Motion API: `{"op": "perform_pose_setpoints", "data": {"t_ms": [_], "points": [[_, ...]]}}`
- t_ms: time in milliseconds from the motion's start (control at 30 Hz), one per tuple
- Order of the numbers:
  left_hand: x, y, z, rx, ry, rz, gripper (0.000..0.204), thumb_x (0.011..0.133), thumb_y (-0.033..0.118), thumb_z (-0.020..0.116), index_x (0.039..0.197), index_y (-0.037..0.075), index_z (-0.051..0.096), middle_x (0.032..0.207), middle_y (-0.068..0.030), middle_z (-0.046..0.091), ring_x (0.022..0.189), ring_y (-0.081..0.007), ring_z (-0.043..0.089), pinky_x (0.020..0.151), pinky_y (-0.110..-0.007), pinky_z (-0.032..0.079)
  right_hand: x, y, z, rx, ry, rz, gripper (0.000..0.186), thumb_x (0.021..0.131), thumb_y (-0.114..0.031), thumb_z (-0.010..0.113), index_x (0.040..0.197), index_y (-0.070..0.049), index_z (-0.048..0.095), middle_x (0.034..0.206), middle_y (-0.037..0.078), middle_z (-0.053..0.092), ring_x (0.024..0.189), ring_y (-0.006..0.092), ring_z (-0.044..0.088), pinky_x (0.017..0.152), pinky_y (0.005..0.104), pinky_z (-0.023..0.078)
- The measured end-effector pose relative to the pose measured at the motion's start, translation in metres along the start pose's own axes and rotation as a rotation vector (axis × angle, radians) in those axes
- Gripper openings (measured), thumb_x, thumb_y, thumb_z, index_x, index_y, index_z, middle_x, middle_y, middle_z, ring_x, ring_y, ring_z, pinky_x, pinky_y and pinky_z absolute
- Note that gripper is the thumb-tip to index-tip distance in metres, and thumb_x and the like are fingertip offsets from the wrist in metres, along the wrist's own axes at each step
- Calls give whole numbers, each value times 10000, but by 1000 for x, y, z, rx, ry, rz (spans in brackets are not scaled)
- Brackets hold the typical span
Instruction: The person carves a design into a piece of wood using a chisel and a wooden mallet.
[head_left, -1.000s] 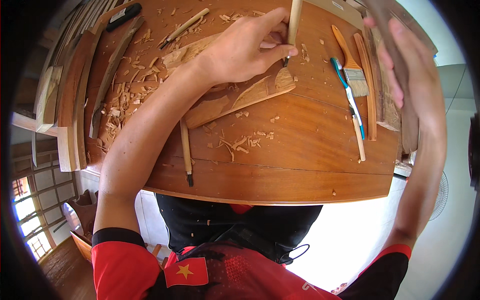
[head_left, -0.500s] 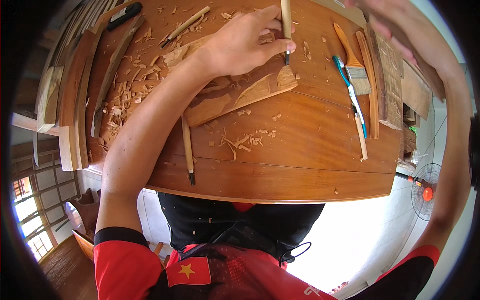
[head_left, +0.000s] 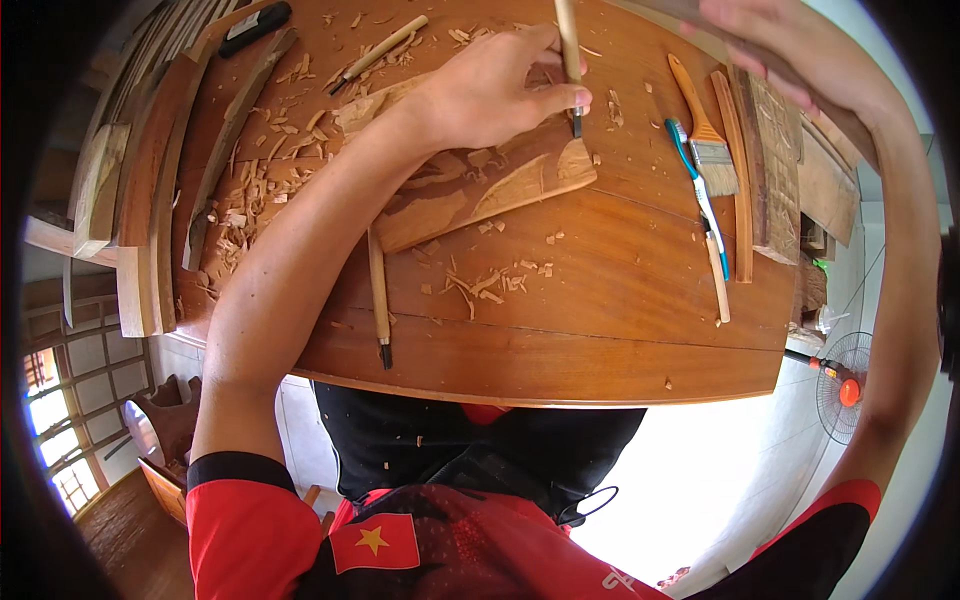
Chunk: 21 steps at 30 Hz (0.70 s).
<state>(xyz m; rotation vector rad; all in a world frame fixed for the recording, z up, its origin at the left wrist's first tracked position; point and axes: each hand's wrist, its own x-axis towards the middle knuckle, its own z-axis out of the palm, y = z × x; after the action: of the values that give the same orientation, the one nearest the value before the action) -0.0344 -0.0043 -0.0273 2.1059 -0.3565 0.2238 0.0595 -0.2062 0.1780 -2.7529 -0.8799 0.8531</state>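
My left hand (head_left: 500, 90) grips a wooden-handled chisel (head_left: 567, 40) upright, its metal tip at the right end of a carved wooden panel (head_left: 470, 205) lying on the table. My right hand (head_left: 770, 50) is raised at the top right, fingers wrapped on a long dark wooden piece (head_left: 850, 135). A second chisel (head_left: 378, 285) lies by the panel's lower left, and a third (head_left: 385, 45) behind it. Wood shavings (head_left: 485, 285) are scattered around the panel.
The wooden table (head_left: 600, 340) holds stacked strips (head_left: 140, 200) at left, a black object (head_left: 250, 30), a paintbrush (head_left: 705, 150), a toothbrush (head_left: 683, 150), a light stick (head_left: 717, 275) and boards (head_left: 775, 180) at right. A fan (head_left: 843, 388) stands beyond.
Since a second ago my right hand has risen up and outward with the dark wooden piece, uncovering the fan. My left hand and chisel have shifted only slightly.
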Motion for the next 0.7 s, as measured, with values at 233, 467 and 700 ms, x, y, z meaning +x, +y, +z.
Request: {"op": "perform_pose_setpoints", "data": {"t_ms": [233,467,700], "points": [[2,3,-1,-38,-26,-37,378,1007,222,704,1251,-50,604,1061,-172,749,1081,-242,716,996,-375,530,11,11,7,237,102,-161,340,1134,-324,442,1136,-21,596,730,-45,529,495,27,454,420,185,388],[-2,-2,-4,3,-25,-91,424,1017,197,681,1329,-54,542,1025,-186,755,1034,-238,726,934,-373,541,41,17,2,178,62,-70,371,1128,-371,450,1137,-29,592,745,-39,528,520,45,461,439,227,410],[2,10,0,-16,-84,-36,421,1039,291,626,1286,-47,578,1084,-167,763,1018,-278,726,922,-394,528,33,22,-14,148,40,-102,388,1132,-375,440,980,-50,586,758,-27,545,532,55,454,475,236,383]]}}
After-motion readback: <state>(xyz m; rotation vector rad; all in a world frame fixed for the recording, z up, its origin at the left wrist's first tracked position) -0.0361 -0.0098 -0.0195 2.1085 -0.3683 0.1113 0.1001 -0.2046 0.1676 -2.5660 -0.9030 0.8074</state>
